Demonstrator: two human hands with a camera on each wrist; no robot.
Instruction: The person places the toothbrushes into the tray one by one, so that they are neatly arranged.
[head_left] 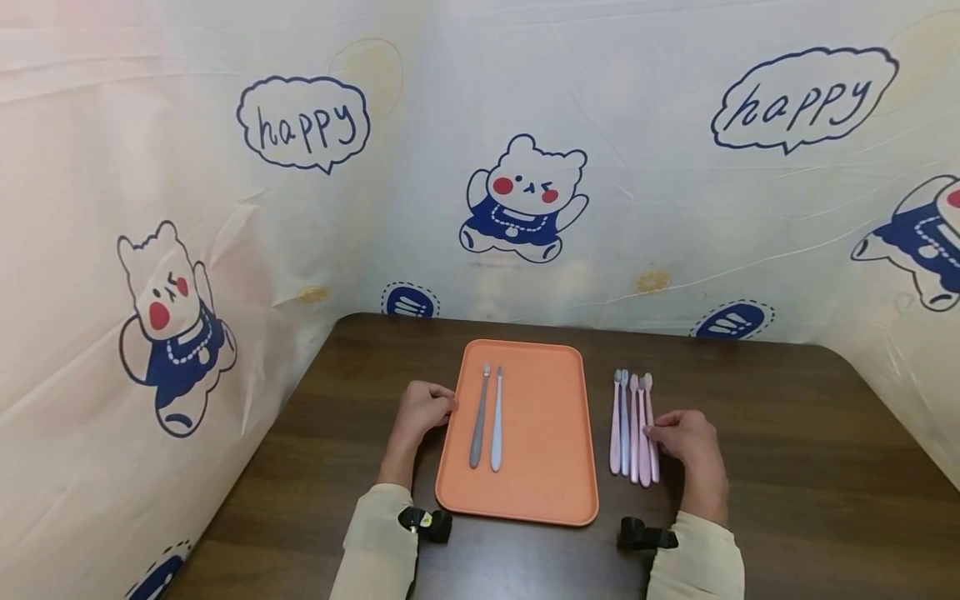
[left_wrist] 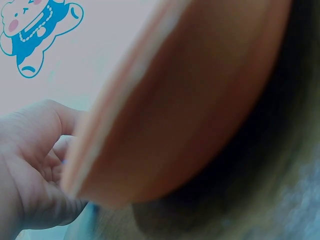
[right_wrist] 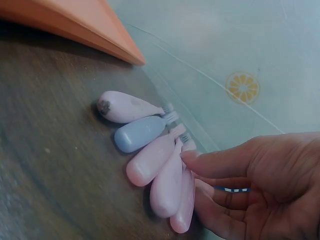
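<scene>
Far left: a pale patterned sheet (head_left: pixel 67 350) printed with blue-clad bears hangs beside the dark wood counter (head_left: pixel 795 450) and runs on behind it. Next comes your cream left sleeve (head_left: pixel 375 542), a black wrist strap (head_left: pixel 438 527) around its cuff. Your left hand (head_left: pixel 423 407) grips the orange tray (head_left: pixel 540 417) by its left rim, fingers bent; the left wrist view shows thumb and fingers meeting at the edge, the tray itself blurred.

The tray lies on the counter, long side running away from you. In its left half, two toothbrushes side by side, apart, heads toward the far end: a grey toothbrush (head_left: pixel 477 429), then a light blue toothbrush (head_left: pixel 497 433). The tray's right half is bare.

Right of the tray, on the counter, five more toothbrushes stand in a close row, lying flat, heads away from you. Order: a pink toothbrush (head_left: pixel 615 442) with a dark mark on its handle end, a blue toothbrush (head_left: pixel 625 442), two pink toothbrushes (head_left: pixel 643 458), and the rightmost pink toothbrush (right_wrist: pixel 184 207). Your right hand (head_left: pixel 692 437) pinches that last one between thumb and fingertips, from the right. Your right sleeve (head_left: pixel 697 562), also cream, has a matching black strap (head_left: pixel 633 535).
</scene>
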